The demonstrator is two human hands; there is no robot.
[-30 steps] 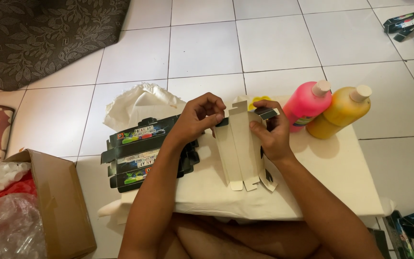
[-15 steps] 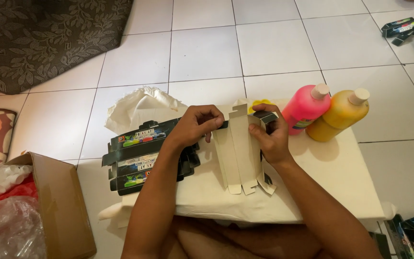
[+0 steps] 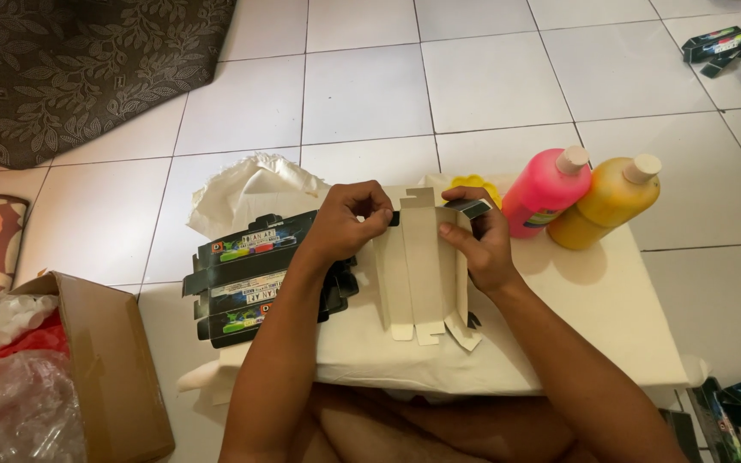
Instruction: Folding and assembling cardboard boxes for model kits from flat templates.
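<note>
Hands, left (image 3: 349, 225) and right (image 3: 478, 244), pinch an unfolded carton blank (image 3: 418, 270) by its edges.

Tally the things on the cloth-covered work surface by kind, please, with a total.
Unfolded carton blank, plain side up, held by the left hand and right hand: 1
Stack of flat printed cartons: 1 stack, number of cartons cannot be told
Pink bottle: 1
Yellow-orange bottle: 1
Small yellow thing, partly hidden: 1
Total: 5
</note>
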